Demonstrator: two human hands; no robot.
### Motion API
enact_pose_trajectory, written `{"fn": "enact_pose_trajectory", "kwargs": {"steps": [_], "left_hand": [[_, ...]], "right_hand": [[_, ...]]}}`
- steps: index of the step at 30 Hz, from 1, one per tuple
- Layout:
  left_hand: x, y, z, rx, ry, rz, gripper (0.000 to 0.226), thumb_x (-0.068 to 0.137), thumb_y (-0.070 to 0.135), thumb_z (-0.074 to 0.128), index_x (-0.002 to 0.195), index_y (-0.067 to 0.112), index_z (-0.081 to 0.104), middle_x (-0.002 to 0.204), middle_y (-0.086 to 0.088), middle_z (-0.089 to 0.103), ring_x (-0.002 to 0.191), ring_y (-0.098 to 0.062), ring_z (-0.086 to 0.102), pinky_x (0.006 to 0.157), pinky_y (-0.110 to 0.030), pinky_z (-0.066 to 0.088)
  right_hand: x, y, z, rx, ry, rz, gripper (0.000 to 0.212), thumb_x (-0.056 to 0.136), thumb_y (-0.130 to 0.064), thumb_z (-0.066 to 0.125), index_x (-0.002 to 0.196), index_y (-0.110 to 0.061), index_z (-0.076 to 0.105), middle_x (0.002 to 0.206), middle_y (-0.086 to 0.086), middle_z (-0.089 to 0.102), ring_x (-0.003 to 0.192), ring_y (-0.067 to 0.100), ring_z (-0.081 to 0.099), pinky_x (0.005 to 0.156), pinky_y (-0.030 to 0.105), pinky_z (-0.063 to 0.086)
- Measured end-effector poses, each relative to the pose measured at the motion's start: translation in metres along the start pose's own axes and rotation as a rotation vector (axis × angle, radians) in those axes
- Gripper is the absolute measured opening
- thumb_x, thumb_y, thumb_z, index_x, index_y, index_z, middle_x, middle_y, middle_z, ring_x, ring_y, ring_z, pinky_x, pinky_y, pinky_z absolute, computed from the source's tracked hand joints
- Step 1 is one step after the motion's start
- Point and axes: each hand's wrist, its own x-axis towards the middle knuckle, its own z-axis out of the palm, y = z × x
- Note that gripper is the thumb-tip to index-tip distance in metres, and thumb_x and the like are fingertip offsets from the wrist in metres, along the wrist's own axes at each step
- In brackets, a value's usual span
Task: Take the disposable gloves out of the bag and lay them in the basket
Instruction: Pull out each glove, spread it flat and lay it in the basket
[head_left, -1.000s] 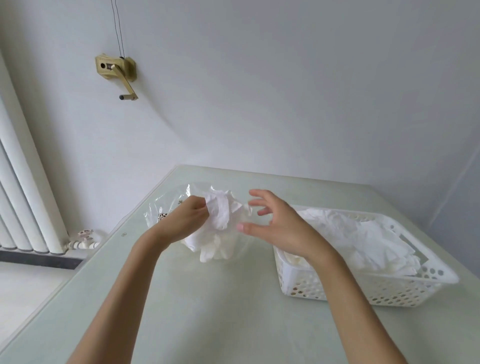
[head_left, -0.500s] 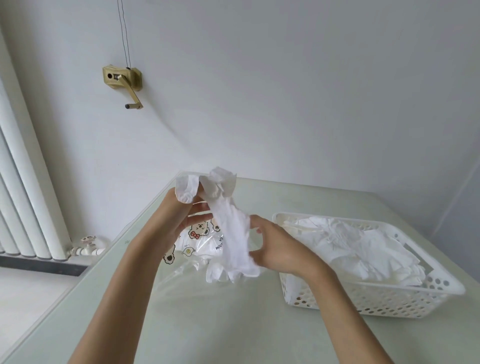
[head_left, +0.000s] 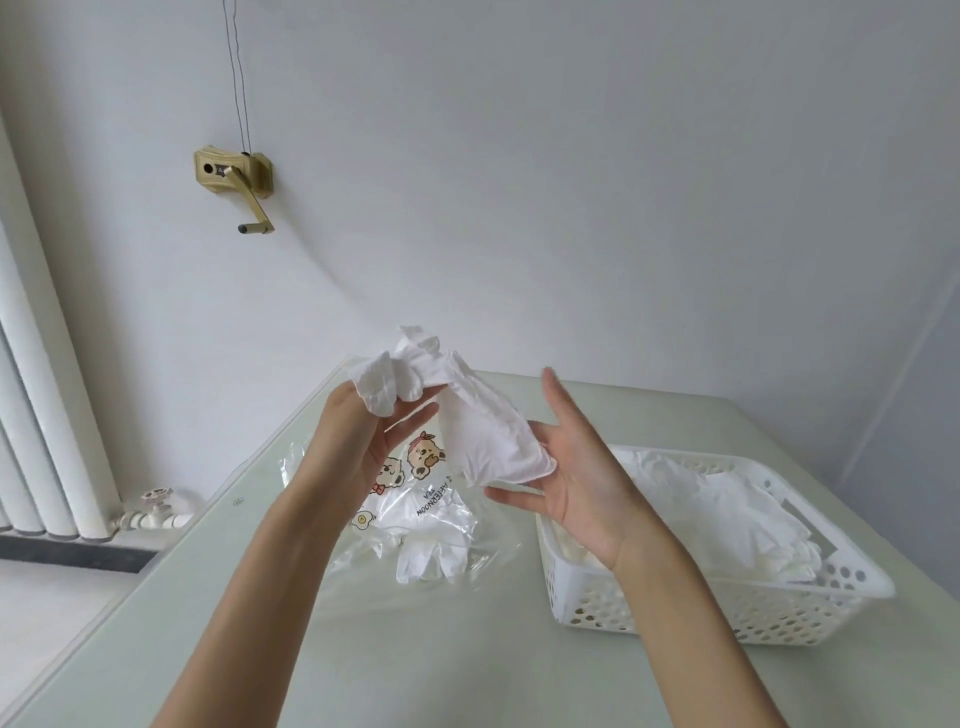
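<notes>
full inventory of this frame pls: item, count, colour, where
White disposable glove held up: one, white, in the air between both hands, above the bag.
Clear plastic bag with cartoon bear print: one, transparent, flat on the table left of the basket, white gloves still inside.
White perforated plastic basket: one, white, right side of the table, holding a heap of white gloves.
Pale green table: one, under everything.
Brass wall crank: one, gold, upper left wall.
White radiator: one, far left.
Left hand: grips the glove's bunched end.
Right hand: fingers spread, glove's lower end at the thumb.
</notes>
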Motion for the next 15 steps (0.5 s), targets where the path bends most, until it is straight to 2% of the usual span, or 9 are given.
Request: {"fn": "enact_pose_trajectory", "kwargs": {"steps": [2,3,5,7,8,10,12,13,15], "left_hand": [[-0.002,-0.005,0.004,0.037,0.003,-0.08,0.026,0.098,-0.002,0.039,0.094,0.006,0.063,0.09,-0.002,0.073,0.084,-0.015,0.073,0.069,-0.023,0.059],[-0.002,-0.005,0.004,0.066,-0.028,-0.16,0.025,0.099,-0.001,0.039,0.098,0.005,0.063,0.097,-0.004,0.073,0.087,-0.016,0.073,0.07,-0.024,0.06],[-0.003,0.003,-0.005,0.244,-0.19,-0.354,0.02,0.096,0.018,0.054,0.11,0.008,0.063,0.111,-0.004,0.071,0.098,-0.014,0.07,0.077,-0.025,0.059],[0.003,0.016,-0.02,0.623,-0.348,-0.507,0.05,0.072,0.039,0.073,0.117,0.018,0.064,0.113,0.003,0.071,0.103,-0.009,0.067,0.08,-0.022,0.057],[0.009,0.024,-0.024,0.842,-0.358,-0.52,0.053,0.069,0.036,0.078,0.118,0.021,0.064,0.117,0.004,0.069,0.104,-0.008,0.066,0.082,-0.021,0.055],[0.018,0.035,-0.008,1.138,-0.269,-0.403,0.046,0.081,0.015,0.074,0.124,0.021,0.059,0.13,0.001,0.06,0.11,-0.014,0.06,0.09,-0.026,0.048],[0.026,0.036,0.025,1.101,-0.27,-0.176,0.044,0.089,0.012,0.065,0.131,0.019,0.053,0.139,0.0,0.052,0.115,-0.012,0.053,0.094,-0.025,0.041],[0.025,0.035,0.044,0.983,-0.385,-0.107,0.046,0.09,0.017,0.064,0.134,0.021,0.05,0.142,0.004,0.049,0.119,-0.006,0.05,0.096,-0.022,0.038],[0.018,0.025,0.081,0.76,-0.743,-0.159,0.057,0.087,0.021,0.067,0.14,0.024,0.044,0.143,0.012,0.047,0.128,0.004,0.043,0.105,-0.02,0.035]], "right_hand": [[-0.005,-0.002,-0.005,-0.223,0.132,-0.18,0.038,0.085,-0.039,0.069,0.097,-0.003,0.07,0.087,0.009,0.068,0.085,0.02,0.067,0.071,0.022,0.055],[-0.008,-0.007,-0.012,-0.31,0.197,-0.277,0.026,0.084,-0.028,0.071,0.089,-0.003,0.07,0.076,0.003,0.067,0.074,0.015,0.065,0.065,0.018,0.051],[-0.014,-0.025,-0.031,-0.445,0.268,-0.405,0.011,0.083,-0.018,0.072,0.08,-0.007,0.072,0.066,-0.005,0.065,0.063,0.007,0.06,0.06,0.014,0.045],[-0.023,-0.052,-0.054,-0.62,0.222,-0.439,0.007,0.083,-0.016,0.073,0.081,-0.01,0.073,0.069,-0.001,0.067,0.065,0.008,0.061,0.064,0.016,0.045],[-0.028,-0.065,-0.062,-0.718,0.158,-0.405,0.007,0.082,-0.017,0.073,0.083,-0.01,0.074,0.074,0.003,0.069,0.068,0.009,0.062,0.067,0.017,0.046],[-0.035,-0.085,-0.074,-0.928,0.061,-0.3,0.009,0.082,-0.022,0.074,0.086,-0.014,0.075,0.083,0.006,0.072,0.071,0.007,0.063,0.072,0.02,0.047],[-0.041,-0.098,-0.076,-1.067,-0.016,-0.233,0.01,0.081,-0.027,0.075,0.089,-0.02,0.075,0.085,0.0,0.072,0.073,0.004,0.062,0.075,0.02,0.047],[-0.046,-0.103,-0.074,-1.092,-0.057,-0.204,0.011,0.081,-0.028,0.075,0.09,-0.021,0.076,0.084,-0.003,0.072,0.073,0.003,0.062,0.073,0.018,0.047],[-0.058,-0.113,-0.074,-1.085,-0.1,-0.18,0.012,0.079,-0.026,0.077,0.09,-0.02,0.076,0.078,-0.005,0.07,0.071,0.003,0.062,0.066,0.014,0.047]]}}
